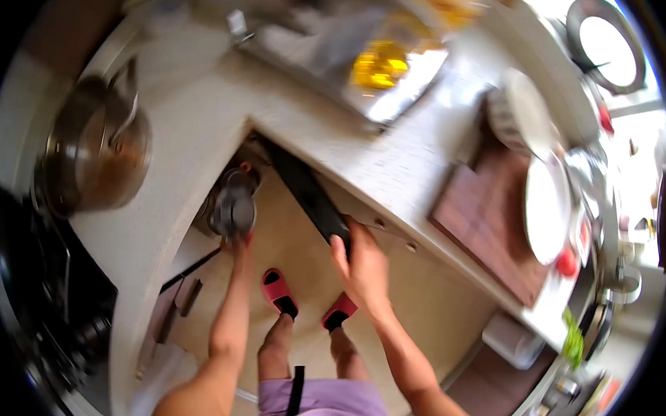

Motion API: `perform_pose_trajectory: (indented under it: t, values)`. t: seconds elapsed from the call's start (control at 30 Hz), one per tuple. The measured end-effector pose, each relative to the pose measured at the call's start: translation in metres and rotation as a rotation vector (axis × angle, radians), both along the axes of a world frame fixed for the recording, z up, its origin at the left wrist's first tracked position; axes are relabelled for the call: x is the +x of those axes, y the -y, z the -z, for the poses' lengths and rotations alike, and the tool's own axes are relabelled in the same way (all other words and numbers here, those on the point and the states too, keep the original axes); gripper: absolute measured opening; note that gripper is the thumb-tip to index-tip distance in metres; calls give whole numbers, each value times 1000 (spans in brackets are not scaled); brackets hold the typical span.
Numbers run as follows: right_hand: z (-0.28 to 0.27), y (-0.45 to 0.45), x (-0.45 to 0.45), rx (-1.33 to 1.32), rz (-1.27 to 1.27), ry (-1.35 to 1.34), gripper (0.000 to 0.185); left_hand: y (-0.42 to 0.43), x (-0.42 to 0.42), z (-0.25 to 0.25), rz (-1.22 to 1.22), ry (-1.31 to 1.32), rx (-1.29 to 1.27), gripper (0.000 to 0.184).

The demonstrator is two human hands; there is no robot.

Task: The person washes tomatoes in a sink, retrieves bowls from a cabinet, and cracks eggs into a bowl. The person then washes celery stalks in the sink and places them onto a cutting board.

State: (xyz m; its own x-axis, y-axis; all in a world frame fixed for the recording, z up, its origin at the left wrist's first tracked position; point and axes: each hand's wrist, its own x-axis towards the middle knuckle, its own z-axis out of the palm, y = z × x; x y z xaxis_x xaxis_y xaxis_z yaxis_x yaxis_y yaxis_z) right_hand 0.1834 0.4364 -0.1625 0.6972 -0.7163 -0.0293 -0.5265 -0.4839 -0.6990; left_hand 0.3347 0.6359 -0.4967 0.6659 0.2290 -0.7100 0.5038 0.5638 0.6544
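Below the counter corner, my left hand (239, 239) reaches into a low opening. Its fingers are closed at the near side of a grey, round, pot-like vessel (235, 207), blurred and partly hidden. Other metal ware (239, 179) sits just behind that vessel. My right hand (364, 265) grips the free end of a dark cabinet door (304, 188), which stands swung out from under the counter. The thumb lies on the near side of the door's edge, and the other fingers are partly hidden.
A steel pot (98, 149) stands on the left counter (177, 127), beside a black stove (43, 292). Yellow oil bottles (380, 65) stand on a metal tray at the back. To the right are a wooden board (482, 207), a white plate (547, 210) and a bowl (527, 112).
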Motion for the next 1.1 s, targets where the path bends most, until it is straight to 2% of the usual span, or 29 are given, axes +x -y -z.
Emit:
perform_pose_trajectory:
  t: [0.07,0.1,0.2,0.27,0.33,0.37,0.4,0.47,0.53,0.57,0.6,0.63,0.67,0.73,0.77,0.8,0.83,0.87,0.9,0.97,1.03,1.07,1.1]
  values:
    - [6,-12,-1,63,60,-5,32,-48,-73,-85,190,-136,109,70]
    - [1,-21,-1,142,95,22,32,-90,-111,-108,330,-119,169,66]
    - [22,-74,14,357,283,252,35,-172,-174,-247,396,-264,225,65]
    - [36,-116,34,517,348,338,31,-229,-189,-302,505,-259,396,60]
    - [49,-141,62,802,392,351,28,-232,-184,-383,587,-202,463,57]
    - [38,-146,74,904,384,235,30,-240,-175,-416,645,-166,517,55]
    - [47,-157,88,982,363,271,30,-242,-165,-445,661,-149,524,55]
    - [41,-170,113,1028,321,224,30,-227,-144,-491,828,81,586,53]
    - [51,-169,132,1078,344,241,29,-202,-119,-521,892,206,539,53]
    - [61,-163,137,1300,205,209,27,-175,-111,-541,926,264,532,52]
    - [63,-158,134,1513,55,165,25,-154,-101,-549,974,398,494,52]
    - [20,-141,108,1396,132,163,19,-135,-94,-554,1014,522,451,51]
    - [-13,-117,73,1324,89,260,19,-116,-88,-554,1055,548,408,50]
    - [-75,-61,-15,1086,198,540,23,-77,-76,-541,1142,590,349,49]
    - [-85,-35,-54,814,413,689,26,-55,-73,-532,1183,603,329,49]
    - [-88,-1,-95,565,646,730,30,-25,-73,-517,1207,670,257,48]
    - [-89,36,-138,304,850,649,30,5,-77,-510,1229,735,190,47]
    - [-77,78,-175,236,998,681,25,35,-90,-520,1261,694,149,46]
    - [-99,110,-205,229,1091,442,33,71,-104,-531,1290,662,108,45]
    - [-90,177,-248,-1,1049,-58,48,126,-122,-519,1332,666,50,42]
    - [-98,223,-263,227,878,-115,58,173,-128,-478,1387,768,73,39]
    - [-96,238,-262,206,751,-196,56,191,-129,-453,1380,852,82,38]
    - [-82,252,-265,112,631,-84,42,210,-142,-459,1369,858,93,38]
